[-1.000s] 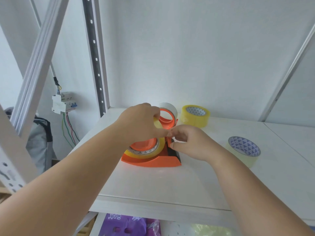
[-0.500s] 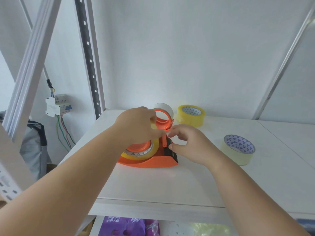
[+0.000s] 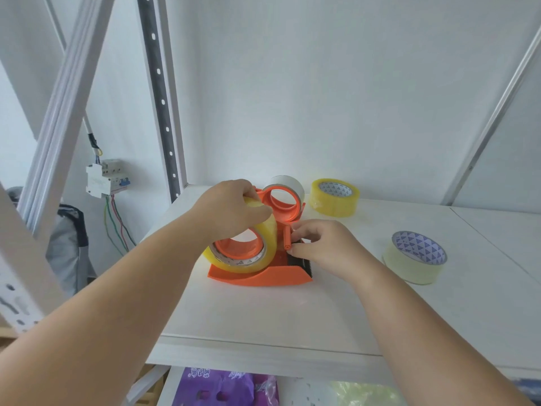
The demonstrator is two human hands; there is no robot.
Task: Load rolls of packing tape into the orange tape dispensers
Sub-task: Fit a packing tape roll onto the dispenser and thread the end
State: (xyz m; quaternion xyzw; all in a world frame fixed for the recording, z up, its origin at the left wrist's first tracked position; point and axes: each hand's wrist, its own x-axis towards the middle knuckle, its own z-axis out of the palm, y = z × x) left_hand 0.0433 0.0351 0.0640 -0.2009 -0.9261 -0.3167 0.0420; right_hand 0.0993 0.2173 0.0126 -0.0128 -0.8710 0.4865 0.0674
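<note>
- An orange tape dispenser is seen lying on the white shelf, a little left of the shelf's middle; this dispenser is taken as the landmark for all places below.
- A yellowish roll of tape is seated on the dispenser's orange hub and appears tilted, its far edge raised.
- The left hand is laid over the top of that roll, with the fingers curled round its upper edge, so the roll is gripped.
- The right hand is placed at the dispenser's right end, by the dark toothed blade; thumb and forefinger are brought together in a pinch just beside the small upright orange roller. What is pinched cannot be made out; it may be the tape's end.
- A second orange dispenser, carrying a whitish roll, is seen just behind the landmark dispenser, partly hidden by the left hand.
- A yellow roll lies flat behind and to the right of the landmark dispenser, near the back wall.
- A pale roll with a blue-patterned core lies flat well to the right of the dispenser.
- A breaker box with coloured wires is mounted on the wall, well to the left of the dispenser and off the shelf.
</note>
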